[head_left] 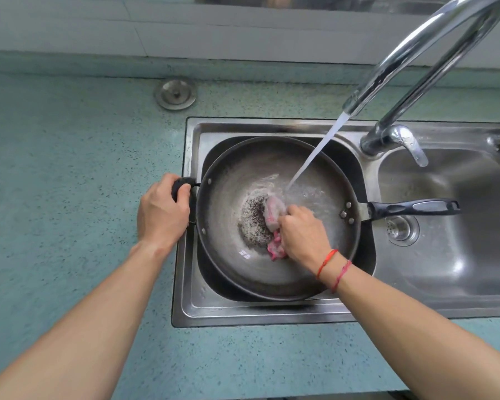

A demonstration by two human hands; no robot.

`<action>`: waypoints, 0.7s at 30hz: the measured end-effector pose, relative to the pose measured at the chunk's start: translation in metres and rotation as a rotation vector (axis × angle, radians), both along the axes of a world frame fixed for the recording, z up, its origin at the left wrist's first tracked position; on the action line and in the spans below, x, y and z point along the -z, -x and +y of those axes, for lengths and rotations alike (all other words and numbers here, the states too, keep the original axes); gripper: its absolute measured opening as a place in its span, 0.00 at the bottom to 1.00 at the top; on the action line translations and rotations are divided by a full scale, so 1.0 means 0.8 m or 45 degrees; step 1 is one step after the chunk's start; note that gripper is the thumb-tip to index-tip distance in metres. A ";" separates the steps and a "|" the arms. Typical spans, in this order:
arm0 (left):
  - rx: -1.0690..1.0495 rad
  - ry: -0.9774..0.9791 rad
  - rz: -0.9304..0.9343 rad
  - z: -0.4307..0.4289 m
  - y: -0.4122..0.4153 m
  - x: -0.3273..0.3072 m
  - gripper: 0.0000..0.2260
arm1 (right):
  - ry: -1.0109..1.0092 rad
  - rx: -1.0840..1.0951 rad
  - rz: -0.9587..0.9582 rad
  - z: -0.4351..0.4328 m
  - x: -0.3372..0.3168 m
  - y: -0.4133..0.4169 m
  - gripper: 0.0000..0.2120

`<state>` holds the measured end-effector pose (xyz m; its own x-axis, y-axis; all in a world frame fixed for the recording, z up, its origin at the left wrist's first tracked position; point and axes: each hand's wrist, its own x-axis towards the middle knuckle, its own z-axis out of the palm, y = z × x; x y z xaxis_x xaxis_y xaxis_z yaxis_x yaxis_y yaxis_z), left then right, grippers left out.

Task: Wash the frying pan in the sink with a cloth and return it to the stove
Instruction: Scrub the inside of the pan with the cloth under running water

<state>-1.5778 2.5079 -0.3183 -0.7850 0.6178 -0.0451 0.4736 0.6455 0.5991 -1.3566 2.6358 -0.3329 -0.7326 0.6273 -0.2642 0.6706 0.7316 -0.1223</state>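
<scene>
Pan (272, 272): round, dark metal, wet, lying in the left basin of the steel sink (433, 284); long black handle points right.
Left hand (162, 210): closed around the pan's small left grip.
Right hand (302, 236): clenched on a crumpled pink cloth (274, 216), pressed to the pan's bottom.
Tap (416, 62): curved chrome, water running into the pan.

The right hand (302, 235) covers most of the pink cloth (274, 215), and the frying pan (274, 217) hides the sink (272, 311) basin beneath it. Right of the pan, the faucet (416, 67) arch and the second basin (456, 255) run off the picture's edge. The left hand (162, 210) hides part of the pan's side grip (181, 186).
</scene>
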 end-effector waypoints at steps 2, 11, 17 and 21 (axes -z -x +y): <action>-0.001 -0.003 -0.006 0.000 -0.001 0.000 0.09 | 0.025 -0.072 -0.025 -0.011 0.000 -0.008 0.10; 0.016 -0.007 -0.017 0.000 0.001 0.000 0.08 | -0.003 -0.036 0.100 0.014 0.004 0.021 0.08; 0.007 -0.021 0.013 0.000 0.001 0.001 0.07 | -0.060 0.054 -0.145 0.019 -0.005 -0.014 0.09; 0.014 -0.029 0.005 0.000 0.000 0.001 0.07 | 0.090 -0.096 -0.085 -0.008 -0.014 -0.017 0.09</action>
